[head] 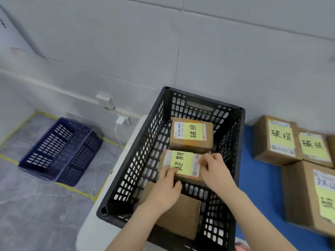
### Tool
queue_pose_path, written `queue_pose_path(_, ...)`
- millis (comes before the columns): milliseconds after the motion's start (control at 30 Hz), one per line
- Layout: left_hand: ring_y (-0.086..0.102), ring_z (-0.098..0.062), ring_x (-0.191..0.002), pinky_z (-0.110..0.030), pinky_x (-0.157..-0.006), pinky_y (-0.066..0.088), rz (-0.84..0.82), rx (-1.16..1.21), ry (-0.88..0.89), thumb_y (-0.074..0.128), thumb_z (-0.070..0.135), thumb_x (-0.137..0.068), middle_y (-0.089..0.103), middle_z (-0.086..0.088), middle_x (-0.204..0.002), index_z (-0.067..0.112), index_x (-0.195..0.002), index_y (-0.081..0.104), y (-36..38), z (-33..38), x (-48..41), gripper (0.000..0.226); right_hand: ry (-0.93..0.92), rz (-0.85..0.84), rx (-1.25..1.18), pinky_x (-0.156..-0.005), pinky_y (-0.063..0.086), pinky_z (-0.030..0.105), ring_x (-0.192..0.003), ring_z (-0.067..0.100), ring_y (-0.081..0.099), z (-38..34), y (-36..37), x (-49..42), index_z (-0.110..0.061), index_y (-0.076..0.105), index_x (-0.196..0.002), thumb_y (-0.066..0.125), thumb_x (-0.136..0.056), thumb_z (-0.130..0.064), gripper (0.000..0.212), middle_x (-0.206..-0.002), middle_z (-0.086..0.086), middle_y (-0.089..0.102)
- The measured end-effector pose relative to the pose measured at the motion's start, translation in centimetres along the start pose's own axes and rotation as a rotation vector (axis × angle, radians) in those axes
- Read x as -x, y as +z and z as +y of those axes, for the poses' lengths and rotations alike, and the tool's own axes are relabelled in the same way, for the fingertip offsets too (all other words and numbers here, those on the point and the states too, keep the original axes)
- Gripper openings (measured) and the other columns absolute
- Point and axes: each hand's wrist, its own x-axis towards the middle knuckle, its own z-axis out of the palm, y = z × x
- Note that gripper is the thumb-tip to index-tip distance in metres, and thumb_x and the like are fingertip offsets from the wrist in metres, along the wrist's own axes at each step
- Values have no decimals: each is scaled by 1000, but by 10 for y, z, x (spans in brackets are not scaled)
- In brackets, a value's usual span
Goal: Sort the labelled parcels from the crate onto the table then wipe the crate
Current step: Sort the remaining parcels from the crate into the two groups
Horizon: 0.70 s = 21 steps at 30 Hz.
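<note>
A black slotted crate (155, 134) stands on the table's left part. Three cardboard parcels lie inside. The middle parcel (183, 163) bears a yellow label; my left hand (165, 189) grips its near left side and my right hand (216, 172) grips its right side. A second labelled parcel (191, 136) sits at the far end of the crate. A plain-topped parcel (183, 214) lies at the near end, partly under my left forearm.
Three labelled parcels (279, 140) (313, 147) (311, 194) rest on the blue table mat (257, 178) to the right of the crate. A dark blue basket (61, 151) sits on the floor at left. A wall stands close behind, with a plugged charger (120, 121).
</note>
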Motion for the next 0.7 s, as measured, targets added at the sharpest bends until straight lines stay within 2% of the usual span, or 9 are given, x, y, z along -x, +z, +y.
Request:
queue_pose_path(67,40,-13,-131,-26,-99,37,-29,-36,14,38,29,-101,6,11,-157,23,-147,27,5,3,-2,48,89,-68,2,-72,55,30,-74,19,62,5,3,-5,-19,51,-116,44,-95,-12,23,-125,3,34)
queue_pose_path(167,45,-17,-127,-26,-94,41,-21,-79,-9,38,26,-100,2,6,-159,21,-148,25,10,7,-7,49,117,-92,72,-88,50,34,-104,29,55,0,5,-15,-17,50,-125,48,-91,-8,35,-135,9,32)
queue_pose_path(267,51,-24,-119,-35,-93,47,16,-107,-56,40,25,-99,0,-1,-159,19,-146,26,14,13,-15,49,-81,-29,225,-102,41,43,-122,30,40,-7,6,-30,-23,50,-128,51,-88,-7,42,-142,5,31)
queue_pose_path(367,52,-30,-117,-40,-93,48,65,-116,-110,41,23,-98,-2,-8,-159,19,-145,25,24,17,-20,50,-188,-136,300,-111,27,51,-129,27,35,-8,9,-46,-32,46,-131,51,-89,-10,48,-143,-1,34)
queue_pose_path(467,55,-31,-114,-36,-87,50,81,-116,-150,40,25,-99,-11,-10,-159,17,-150,15,36,22,-18,57,-176,-229,297,-108,28,53,-129,28,32,1,6,-56,-38,42,-128,50,-88,-12,48,-139,-3,39)
queue_pose_path(600,57,-27,-111,-30,-83,47,37,-171,-78,41,31,-100,-24,-3,-159,13,-154,-1,44,24,-25,71,-119,-261,250,-97,36,50,-120,29,37,7,10,-56,-35,46,-113,51,-91,-18,28,-130,-1,42)
queue_pose_path(633,56,-28,-113,-32,-85,47,35,-220,-46,41,33,-100,-24,-2,-159,13,-154,-3,43,22,-29,73,-96,-267,235,-97,38,49,-119,30,37,8,12,-56,-35,47,-110,50,-92,-17,25,-128,0,42)
queue_pose_path(700,51,-34,-118,-37,-89,49,58,-309,3,40,36,-99,-20,-2,-160,15,-154,-2,39,15,-36,73,-69,-306,167,-96,41,46,-115,32,41,12,14,-55,-36,49,-104,47,-89,-6,34,-119,1,42)
